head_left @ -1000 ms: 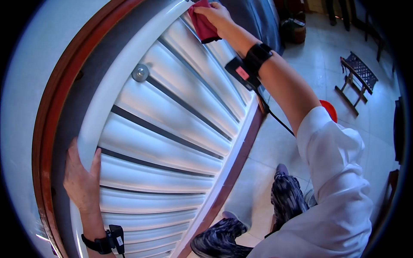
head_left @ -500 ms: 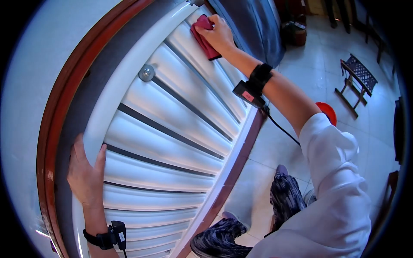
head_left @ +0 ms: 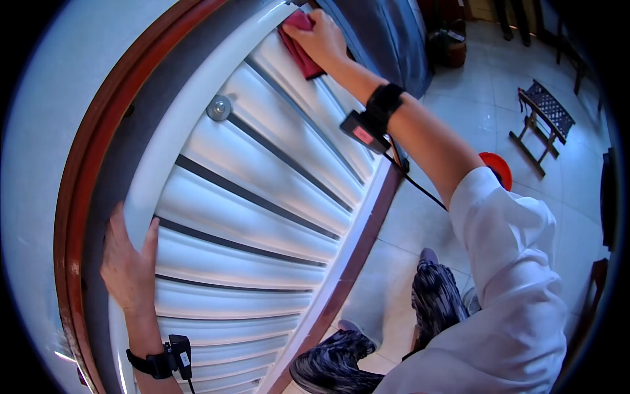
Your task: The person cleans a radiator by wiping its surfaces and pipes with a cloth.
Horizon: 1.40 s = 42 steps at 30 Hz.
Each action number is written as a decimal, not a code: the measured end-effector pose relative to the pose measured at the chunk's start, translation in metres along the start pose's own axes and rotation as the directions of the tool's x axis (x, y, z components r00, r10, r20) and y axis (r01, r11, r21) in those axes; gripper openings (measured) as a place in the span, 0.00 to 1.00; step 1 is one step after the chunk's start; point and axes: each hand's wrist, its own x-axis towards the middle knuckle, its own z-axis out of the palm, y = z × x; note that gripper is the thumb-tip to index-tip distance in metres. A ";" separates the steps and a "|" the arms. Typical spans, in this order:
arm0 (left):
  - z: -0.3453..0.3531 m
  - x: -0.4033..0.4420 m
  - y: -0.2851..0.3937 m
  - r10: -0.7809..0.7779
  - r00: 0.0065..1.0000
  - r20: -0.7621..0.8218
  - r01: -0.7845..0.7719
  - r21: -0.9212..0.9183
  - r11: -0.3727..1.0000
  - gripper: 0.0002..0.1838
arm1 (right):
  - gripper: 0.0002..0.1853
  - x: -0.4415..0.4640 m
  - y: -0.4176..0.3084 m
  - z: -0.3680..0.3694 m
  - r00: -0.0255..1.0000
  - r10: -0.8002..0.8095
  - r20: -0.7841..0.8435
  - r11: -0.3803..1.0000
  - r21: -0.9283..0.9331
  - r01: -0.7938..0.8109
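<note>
A white slatted panel point(head_left: 236, 197) with a curved rim fills the left and middle of the view, dark gaps between its slats. At its upper end my right hand point(head_left: 321, 41) presses a dark red cloth point(head_left: 303, 52) against the slats near the rim. My left hand point(head_left: 130, 266) grips the curved rim point(head_left: 152, 154) at the left, thumb on the slat side and fingers over the outer side. A round metal knob point(head_left: 218, 108) sits on the panel between the hands. Both wrists wear black straps with small boxes.
A reddish-brown frame point(head_left: 69, 190) curves round the panel's left side. Dark blue fabric point(head_left: 394, 46) hangs at the top. On the tiled floor stand a folding stool point(head_left: 548, 115), a red round object point(head_left: 497, 169) and a pot point(head_left: 453, 52). A person's legs point(head_left: 513, 20) show top right.
Over the last second my right hand moved the cloth down the panel, then back up and left towards the rim. My left hand stays on the rim, with the view shifting slightly.
</note>
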 end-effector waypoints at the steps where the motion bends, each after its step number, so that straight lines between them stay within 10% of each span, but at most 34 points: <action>1: 0.000 0.001 0.000 0.006 1.000 -0.002 -0.006 0.002 1.000 0.29 | 0.31 0.006 0.002 0.005 1.000 0.002 0.000 1.000 0.002 -0.002; 7: -0.002 0.001 0.000 0.008 1.000 -0.012 -0.008 0.016 1.000 0.29 | 0.30 -0.004 0.025 -0.007 0.983 0.165 0.081 0.975 0.140 -0.175; 12: -0.004 0.001 0.003 -0.002 1.000 0.007 0.002 -0.014 1.000 0.28 | 0.32 0.009 0.016 0.007 1.000 -0.025 0.004 0.998 -0.061 0.026; 32: -0.006 0.004 0.005 -0.008 1.000 0.026 0.008 0.026 1.000 0.28 | 0.30 0.011 0.009 0.000 0.998 -0.003 0.061 0.989 -0.147 0.012; 42: 0.002 0.000 0.000 -0.143 0.984 0.104 0.144 -0.004 0.990 0.28 | 0.17 -0.034 0.030 -0.022 0.984 -0.179 0.026 0.984 0.019 0.178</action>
